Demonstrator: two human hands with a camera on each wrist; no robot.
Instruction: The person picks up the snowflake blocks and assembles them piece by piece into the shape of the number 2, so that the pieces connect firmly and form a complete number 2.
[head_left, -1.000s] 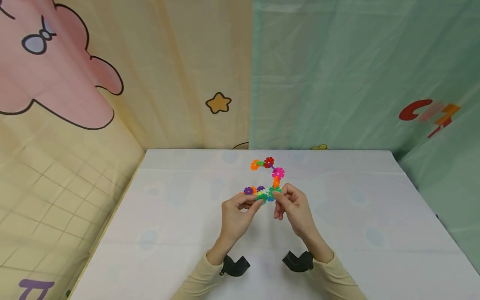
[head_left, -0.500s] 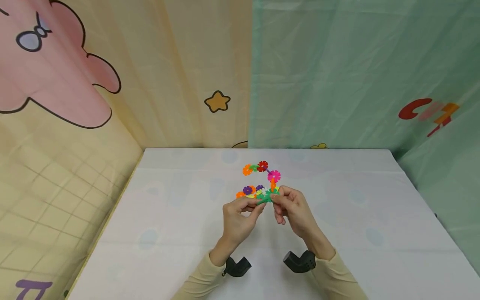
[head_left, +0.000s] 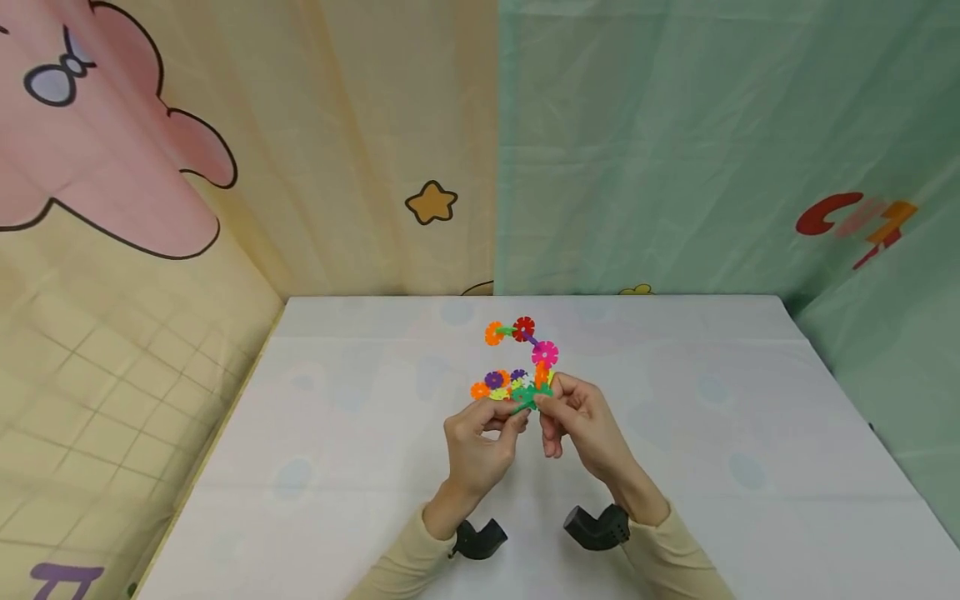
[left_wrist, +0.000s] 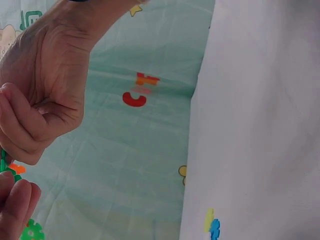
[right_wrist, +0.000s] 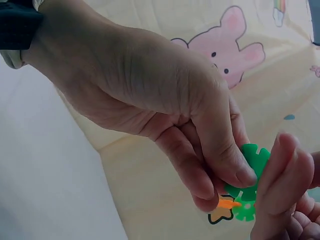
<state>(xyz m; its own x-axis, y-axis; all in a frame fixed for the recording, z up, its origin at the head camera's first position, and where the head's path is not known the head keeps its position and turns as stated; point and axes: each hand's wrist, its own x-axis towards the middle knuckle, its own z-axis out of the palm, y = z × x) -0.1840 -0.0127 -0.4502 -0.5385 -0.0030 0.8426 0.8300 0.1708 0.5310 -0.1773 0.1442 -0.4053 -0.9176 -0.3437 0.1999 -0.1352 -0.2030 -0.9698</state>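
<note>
Fingers, left hand: a flat green plastic-looking disc with a notched rim [head_left: 522,395] is pinched between thumb and fingertips of the left hand [head_left: 480,450]; the other fingers are curled.
Fingers, right hand: a second green notched disc [head_left: 543,389] is pinched under the thumb of the right hand [head_left: 591,423]; the fingertips of both hands are held close together.
Assembly location: the multicoloured chain of discs is held before the person, over the far half of the white-covered table [head_left: 337,467]; whether any part is supported by the table cannot be told.
Upper branch, completed: an orange end disc [head_left: 493,333], a red disc [head_left: 523,328], a pink disc [head_left: 545,354] and a lower orange disc [head_left: 542,375] appear to be linked in a curve, with a green and a purple piece seen edge-on between them.
Lower branch, completed: orange [head_left: 479,390], purple [head_left: 493,380] and yellow discs [head_left: 498,394] are bunched beyond the left hand; individual joints are too small to be verified.
Green joint, in progress: the two branches are judged to be in the process of being coupled here; slot engagement is hidden by the fingers.
Outstanding: seating of this joint is judged to be unconfirmed; no loose spare disc can be identified.
</note>
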